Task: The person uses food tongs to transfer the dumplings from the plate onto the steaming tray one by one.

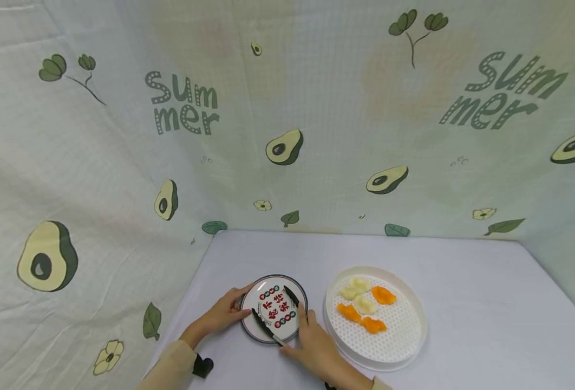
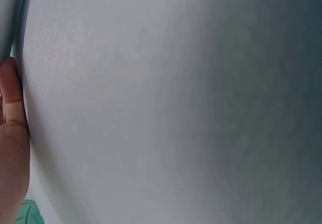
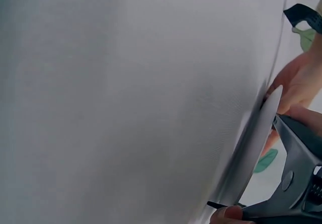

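Note:
A round white plate (image 1: 289,326) with a dark rim and red printed characters lies on the table. My left hand (image 1: 221,314) holds its left edge, thumb by the near rim and fingers along the far side. My right hand (image 1: 317,346) grips a pair of tongs (image 1: 265,326) with dark tips and metal arms. Their arms are spread over the plate, with nothing between the tips. The right wrist view shows the plate (image 3: 259,138) edge-on behind the tongs' hinged frame (image 3: 292,181). At the left wrist view's edge are the left fingers (image 2: 12,108).
Right of the plate stands a round white tray (image 1: 416,325) with a perforated base. Several dumpling-shaped pieces lie in it, some orange (image 1: 384,295), some pale yellow (image 1: 364,304). Patterned cloth (image 1: 326,108) hangs behind and beside the white table (image 1: 482,303).

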A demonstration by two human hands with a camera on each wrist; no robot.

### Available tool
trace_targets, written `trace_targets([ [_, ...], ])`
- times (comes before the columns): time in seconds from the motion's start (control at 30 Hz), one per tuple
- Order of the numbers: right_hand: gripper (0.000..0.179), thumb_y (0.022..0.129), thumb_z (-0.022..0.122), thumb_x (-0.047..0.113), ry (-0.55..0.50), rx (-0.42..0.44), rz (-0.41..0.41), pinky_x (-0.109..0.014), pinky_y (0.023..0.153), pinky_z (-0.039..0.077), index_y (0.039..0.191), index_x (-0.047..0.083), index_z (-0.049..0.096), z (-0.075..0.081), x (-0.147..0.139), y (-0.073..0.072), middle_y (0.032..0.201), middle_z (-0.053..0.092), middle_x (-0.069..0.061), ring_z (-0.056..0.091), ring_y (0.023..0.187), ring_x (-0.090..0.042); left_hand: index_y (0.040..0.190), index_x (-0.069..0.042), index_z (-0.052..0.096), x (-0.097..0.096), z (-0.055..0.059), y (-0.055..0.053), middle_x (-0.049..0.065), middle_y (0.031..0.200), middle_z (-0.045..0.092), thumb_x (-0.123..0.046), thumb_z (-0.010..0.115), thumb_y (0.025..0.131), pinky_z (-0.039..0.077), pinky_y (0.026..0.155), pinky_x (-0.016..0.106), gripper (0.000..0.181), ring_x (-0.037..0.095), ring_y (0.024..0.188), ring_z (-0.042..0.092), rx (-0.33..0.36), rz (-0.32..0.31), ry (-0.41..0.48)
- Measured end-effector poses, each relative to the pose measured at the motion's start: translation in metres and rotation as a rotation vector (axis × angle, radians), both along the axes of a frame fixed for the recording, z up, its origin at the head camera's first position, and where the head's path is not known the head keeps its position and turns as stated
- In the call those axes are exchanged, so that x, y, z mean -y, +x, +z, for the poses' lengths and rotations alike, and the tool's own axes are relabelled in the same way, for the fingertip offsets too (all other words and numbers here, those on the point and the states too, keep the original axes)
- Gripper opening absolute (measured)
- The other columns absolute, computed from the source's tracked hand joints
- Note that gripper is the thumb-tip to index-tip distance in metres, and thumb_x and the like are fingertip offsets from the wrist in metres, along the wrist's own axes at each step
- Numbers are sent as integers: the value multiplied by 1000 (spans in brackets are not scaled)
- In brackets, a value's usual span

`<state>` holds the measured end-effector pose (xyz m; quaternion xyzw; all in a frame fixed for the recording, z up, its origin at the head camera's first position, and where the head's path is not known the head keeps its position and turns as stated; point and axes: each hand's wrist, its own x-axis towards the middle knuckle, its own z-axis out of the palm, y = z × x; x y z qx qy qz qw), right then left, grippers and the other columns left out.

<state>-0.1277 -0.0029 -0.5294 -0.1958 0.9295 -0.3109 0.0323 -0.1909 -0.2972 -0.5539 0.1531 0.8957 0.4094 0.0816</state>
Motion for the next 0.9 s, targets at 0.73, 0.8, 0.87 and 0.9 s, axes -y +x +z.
trace_targets([
  [0.73,119,71,81,60,176,-33,-21,-42,58,50,154,-4,25,-2,3,6,105,55,-23,58,73,-31,154,-10,39,1,-1,3,4,98,44,-25,71,94,41,64,21,69,8,74,44,-12,-22,1],
  [0.8,122,68,83,58,193,-27,-17,-44,58,49,155,-2,23,-1,3,6,104,55,-24,57,72,-33,153,-9,40,2,0,3,4,97,44,-24,71,94,42,63,21,69,8,74,44,-22,-27,10],
  [0.87,124,66,85,58,216,-28,-15,-44,58,48,156,0,21,0,3,7,102,55,-23,56,70,-33,153,-8,40,2,0,4,5,97,44,-22,71,94,42,63,21,68,8,74,44,-26,-27,14],
  [0.9,125,66,85,57,221,-27,-14,-44,58,48,156,1,20,0,3,7,100,55,-22,56,69,-33,153,-9,39,2,0,4,4,98,44,-22,71,94,42,64,21,68,7,74,44,-27,-28,11],
])
